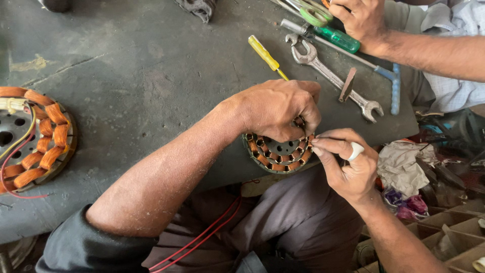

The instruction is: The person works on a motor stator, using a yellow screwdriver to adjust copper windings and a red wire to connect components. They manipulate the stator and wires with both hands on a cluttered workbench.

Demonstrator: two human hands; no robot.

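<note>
From the head view, the left hand [280, 108] curls down over a small copper-wound stator [279, 151] at the bench edge [151, 81], seemingly steadying it, while the right hand [346, 164], just beside, pinches its fingertips at the rim. Beyond the left hand lie a yellow screwdriver [263, 52] and a spanner [333, 76]; another person's hand [361, 17] rests farther off.

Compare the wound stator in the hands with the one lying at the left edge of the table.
The stator in the hands looks smaller, with darker copper coils; the left stator is larger, with bright orange coils. The first is gripped by the left hand and touched by the right hand at the table edge; the second lies flat, untouched, with yellow and red wires. Both are round, with coils ringing a metal core.
</note>
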